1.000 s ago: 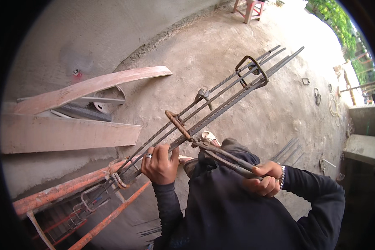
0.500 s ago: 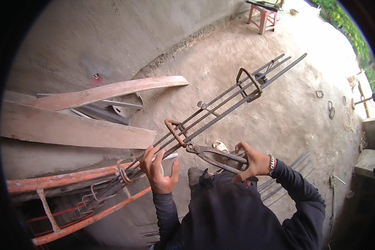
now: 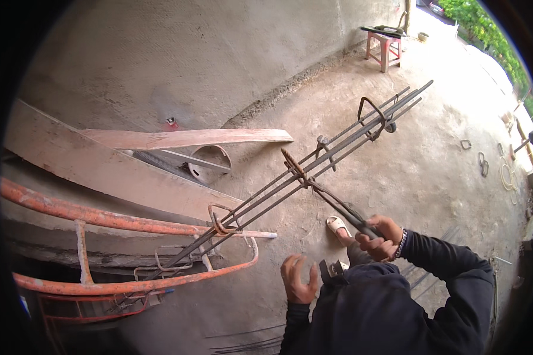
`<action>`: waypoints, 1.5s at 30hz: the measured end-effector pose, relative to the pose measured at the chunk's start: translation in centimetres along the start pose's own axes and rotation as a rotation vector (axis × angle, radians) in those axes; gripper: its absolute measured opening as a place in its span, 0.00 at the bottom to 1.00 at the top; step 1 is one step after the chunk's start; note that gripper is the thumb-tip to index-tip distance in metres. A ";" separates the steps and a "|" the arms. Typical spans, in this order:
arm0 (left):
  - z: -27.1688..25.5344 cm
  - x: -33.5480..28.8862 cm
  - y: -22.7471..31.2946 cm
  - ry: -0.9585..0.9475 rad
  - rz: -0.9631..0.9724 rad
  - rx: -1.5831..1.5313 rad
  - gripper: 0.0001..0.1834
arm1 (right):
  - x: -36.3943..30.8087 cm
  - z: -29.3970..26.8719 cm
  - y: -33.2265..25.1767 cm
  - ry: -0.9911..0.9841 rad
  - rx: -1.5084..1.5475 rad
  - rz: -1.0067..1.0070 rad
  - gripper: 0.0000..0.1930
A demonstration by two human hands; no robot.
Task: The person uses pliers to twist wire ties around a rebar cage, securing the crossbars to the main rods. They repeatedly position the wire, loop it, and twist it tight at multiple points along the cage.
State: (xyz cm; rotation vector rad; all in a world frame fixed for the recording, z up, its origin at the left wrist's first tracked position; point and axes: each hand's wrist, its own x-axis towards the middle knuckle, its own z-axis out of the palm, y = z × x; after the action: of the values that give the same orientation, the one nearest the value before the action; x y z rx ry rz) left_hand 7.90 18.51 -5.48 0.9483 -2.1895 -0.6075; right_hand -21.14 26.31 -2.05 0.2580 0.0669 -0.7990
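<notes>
Your pincers (image 3: 349, 216) reach up from your right hand (image 3: 382, 238), its fingers wrapped tightly round the handles, and their head meets the steel bars (image 3: 361, 130) beside a rusty stirrup (image 3: 293, 164). Those bars slant over the right end of the orange frame (image 3: 130, 287) and jut past it above the concrete floor (image 3: 420, 165). Your left hand (image 3: 302, 283) hangs apart from the steel, fingers loosely spread and slightly curled, near the frame's lower right corner. Beyond lie pale boards (image 3: 219, 138) and, by the wall, a stool (image 3: 385, 47).
</notes>
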 end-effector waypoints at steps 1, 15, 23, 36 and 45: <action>0.6 -1.6 0.0 0.025 -0.064 -0.073 0.18 | 0.6 -1.5 1.3 -0.352 0.418 0.174 0.14; 9.0 -6.2 -0.6 0.438 -0.916 -1.444 0.33 | 6.6 -7.0 10.5 0.569 -1.557 -0.250 0.18; 7.7 -7.5 -1.5 0.455 -0.887 -1.332 0.17 | 5.2 -6.1 11.7 0.525 -1.689 -0.194 0.19; 14.1 -9.7 -1.1 0.822 -0.755 -0.328 0.12 | 5.9 -11.1 11.9 0.500 -1.867 -0.082 0.19; 11.6 -9.3 4.5 0.690 -0.915 -0.413 0.13 | 3.8 -8.6 10.9 0.431 -1.646 0.099 0.16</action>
State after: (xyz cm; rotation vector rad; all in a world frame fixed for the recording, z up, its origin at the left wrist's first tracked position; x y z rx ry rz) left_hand 2.17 30.18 -14.06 1.6068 -0.9094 -0.9096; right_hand -10.38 33.13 -8.76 -1.1257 1.0494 -0.3740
